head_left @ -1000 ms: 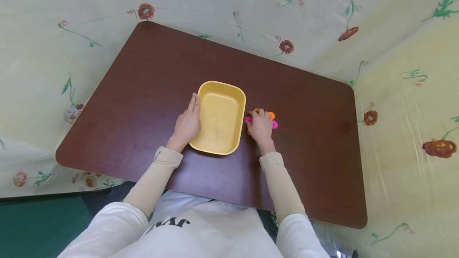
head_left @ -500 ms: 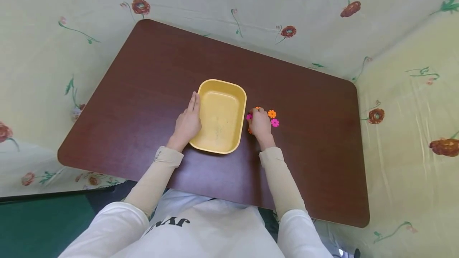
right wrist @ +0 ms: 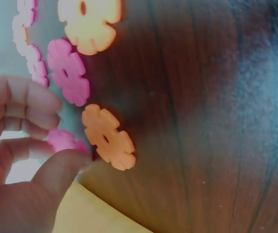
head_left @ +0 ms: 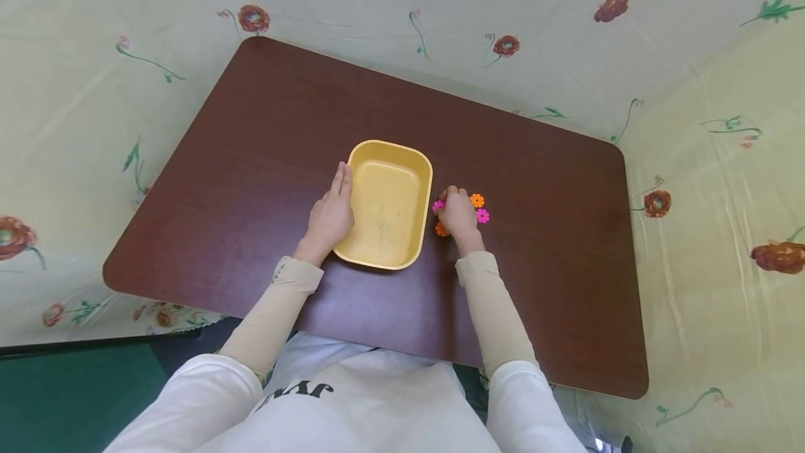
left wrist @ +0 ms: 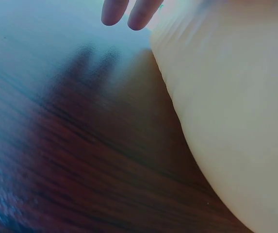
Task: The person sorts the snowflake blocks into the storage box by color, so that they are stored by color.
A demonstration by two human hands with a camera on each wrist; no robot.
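The tub (head_left: 390,201) sits mid-surface (head_left: 534,264). The left hand (head_left: 330,219) lies flat against the tub's left wall; right of the tub, the right hand (head_left: 458,219) rests among the flower discs (head_left: 477,200).

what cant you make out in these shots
- Head view: right hand covers some flower pieces; their count is hidden.
- Right wrist view: a pink piece sits behind the fingers; grip unclear.
- Left wrist view: yellow tub blurred, cut off by the edge; left hand shows only fingertips.
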